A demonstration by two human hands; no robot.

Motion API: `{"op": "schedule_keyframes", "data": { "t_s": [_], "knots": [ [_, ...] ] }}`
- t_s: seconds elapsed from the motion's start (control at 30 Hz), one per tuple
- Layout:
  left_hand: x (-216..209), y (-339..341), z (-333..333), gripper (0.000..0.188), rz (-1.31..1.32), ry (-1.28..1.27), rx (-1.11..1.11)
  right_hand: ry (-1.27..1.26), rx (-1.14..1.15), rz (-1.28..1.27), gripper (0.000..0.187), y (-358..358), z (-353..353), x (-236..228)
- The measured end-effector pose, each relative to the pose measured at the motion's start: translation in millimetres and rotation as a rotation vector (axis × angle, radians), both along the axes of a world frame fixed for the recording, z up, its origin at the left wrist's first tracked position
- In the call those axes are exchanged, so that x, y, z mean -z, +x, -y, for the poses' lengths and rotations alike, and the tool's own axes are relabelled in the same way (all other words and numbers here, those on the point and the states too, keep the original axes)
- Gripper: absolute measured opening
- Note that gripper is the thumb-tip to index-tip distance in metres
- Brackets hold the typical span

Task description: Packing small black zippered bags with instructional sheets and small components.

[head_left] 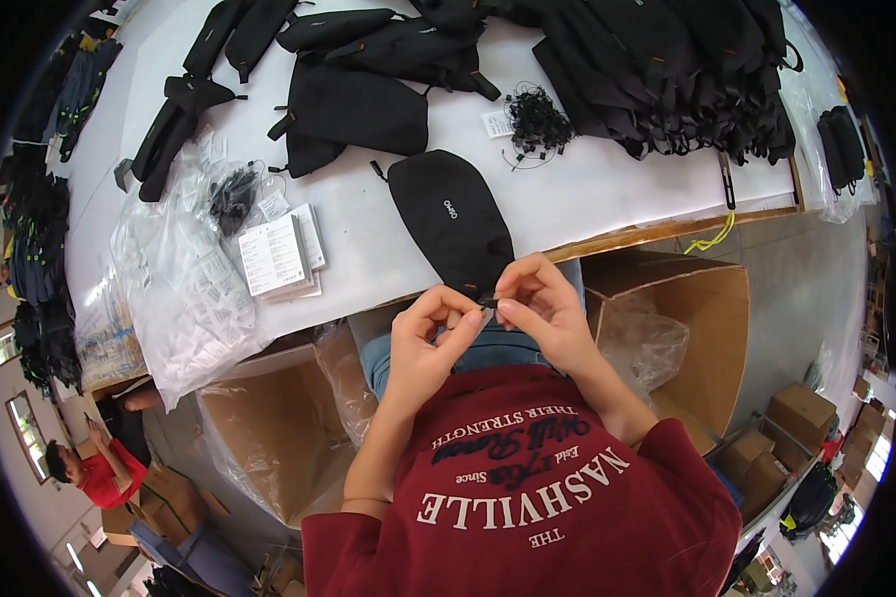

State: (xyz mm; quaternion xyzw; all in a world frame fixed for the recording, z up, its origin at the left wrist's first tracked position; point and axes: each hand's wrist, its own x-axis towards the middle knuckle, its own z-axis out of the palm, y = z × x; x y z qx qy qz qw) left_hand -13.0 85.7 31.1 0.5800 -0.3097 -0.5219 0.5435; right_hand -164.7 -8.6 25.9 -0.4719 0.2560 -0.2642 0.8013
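Observation:
A black oval fabric pouch lies on the white table with its near end at the table's front edge. There my left hand and my right hand meet, fingertips pinched together. Between them sits a small black piece, partly hidden by the fingers and too small to name. Right of the pouch is a tangled heap of thin black tag strings, beside a white label. To the left lie stacks of white printed cards.
More black pouches lie at the back, with a large pile on the right. Clear plastic bags hang over the left edge. Open cardboard boxes stand below the table. A person in red is at far left.

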Motion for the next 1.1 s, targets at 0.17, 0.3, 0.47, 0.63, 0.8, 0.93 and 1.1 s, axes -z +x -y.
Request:
{"op": "schedule_keyframes", "data": {
  "t_s": [0.17, 0.3, 0.47, 0.63, 0.8, 0.93, 1.1],
  "knots": [
    [-0.9, 1.7, 1.5, 0.008, -0.002, 0.030, 0.055, 0.004, -0.035, 0.003, 0.017, -1.7, 1.0, -0.7],
    [-3.7, 2.1, 1.5, 0.007, 0.026, 0.018, 0.064, -0.117, -0.075, -0.055, 0.020, -0.2, 1.8, -4.6],
    [-3.6, 4.3, -0.5, 0.007, 0.063, 0.000, 0.071, -0.213, -0.048, -0.087, 0.019, -2.8, 3.3, -1.9],
    [-5.8, 6.0, -0.5, 0.008, 0.067, 0.008, 0.089, -0.130, -0.054, -0.121, 0.017, -2.8, 3.5, -4.4],
    [-4.2, 6.7, -0.5, 0.008, 0.077, 0.021, 0.104, -0.114, -0.058, -0.100, 0.018, -3.1, 3.7, -4.2],
    [0.2, 6.7, 0.3, 0.007, 0.081, 0.013, 0.107, -0.098, -0.064, -0.098, 0.018, -3.7, 3.9, -2.8],
    [-2.4, 5.7, 1.4, 0.007, 0.096, 0.015, 0.104, -0.283, -0.101, -0.141, 0.019, -3.3, 5.1, -1.1]
  ]
}}
